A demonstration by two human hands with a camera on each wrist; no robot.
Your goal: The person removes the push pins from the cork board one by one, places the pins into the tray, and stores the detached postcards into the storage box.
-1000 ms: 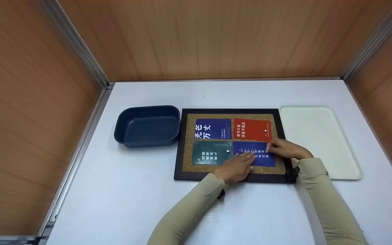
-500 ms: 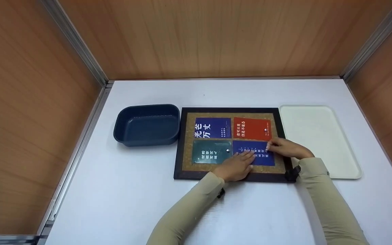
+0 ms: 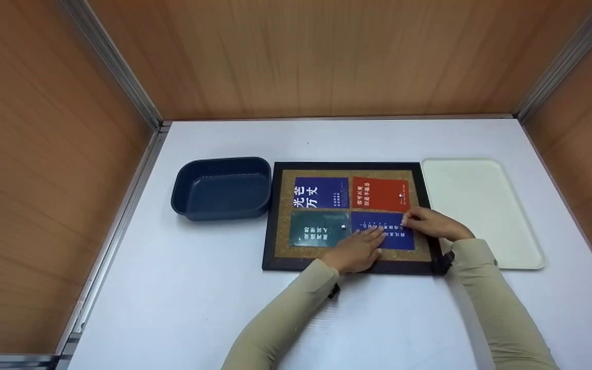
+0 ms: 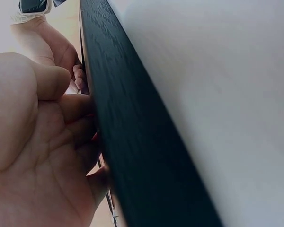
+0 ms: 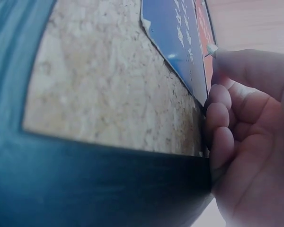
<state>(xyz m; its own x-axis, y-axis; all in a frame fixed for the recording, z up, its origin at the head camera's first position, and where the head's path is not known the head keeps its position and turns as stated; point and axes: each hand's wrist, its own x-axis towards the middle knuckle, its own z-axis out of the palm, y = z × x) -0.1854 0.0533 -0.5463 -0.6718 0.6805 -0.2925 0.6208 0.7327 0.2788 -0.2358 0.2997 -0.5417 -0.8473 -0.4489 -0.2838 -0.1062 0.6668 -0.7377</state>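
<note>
A cork board (image 3: 285,253) with a dark frame lies flat on the white table. It bears a red card (image 3: 381,194), a green card (image 3: 314,223), a blue card at upper left (image 3: 334,192) and another blue card at lower right (image 3: 404,241). My left hand (image 3: 356,253) rests on the lower-right blue card, fingers extended, pressing it down. At that card's right part, my right hand (image 3: 432,224) pinches a small pushpin (image 5: 212,48) between thumb and finger; its needle shows in the right wrist view. One pin (image 3: 344,226) sits on the green card, another pin (image 3: 401,196) on the red.
A deep navy-blue bin (image 3: 224,210) stands left of the board. On the right, a shallow white tray (image 3: 481,205) lies beside the frame. Wood-grain panels (image 3: 327,61) with metal edges enclose the table (image 3: 172,298) at the back and sides.
</note>
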